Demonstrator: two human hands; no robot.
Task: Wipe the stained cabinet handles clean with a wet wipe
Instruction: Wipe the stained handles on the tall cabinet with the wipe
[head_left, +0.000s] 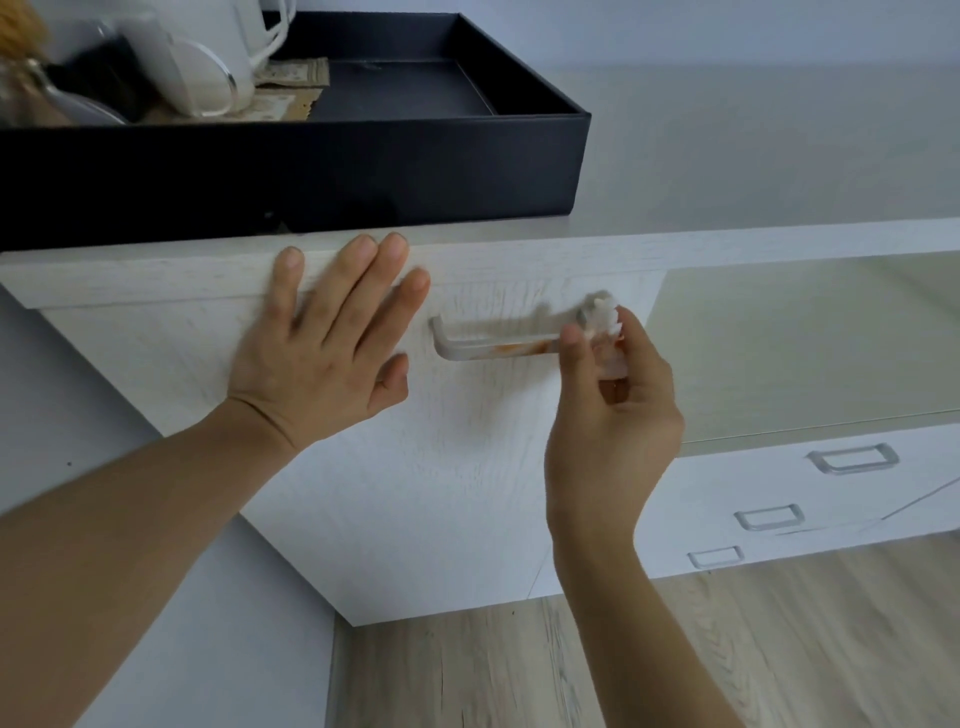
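A crumpled wet wipe (607, 332) is pinched by the curled fingers (571, 345) of the right hand (613, 431) against the right end of the orange-stained handle (493, 348). The left hand (322, 353) is pressed flat, fingers spread, on the white cabinet door (426, 493). A black tray (322, 171) is carried on the tabletop (753, 156); wood flooring (519, 670) is seen below.

1. No words, numbers or signs can be read anywhere.
2. The small packets (291, 78) in the black tray (363, 171) have a faint print on them, but it is too blurry to make out.
3. The cabinet door (441, 467) has no label on it.
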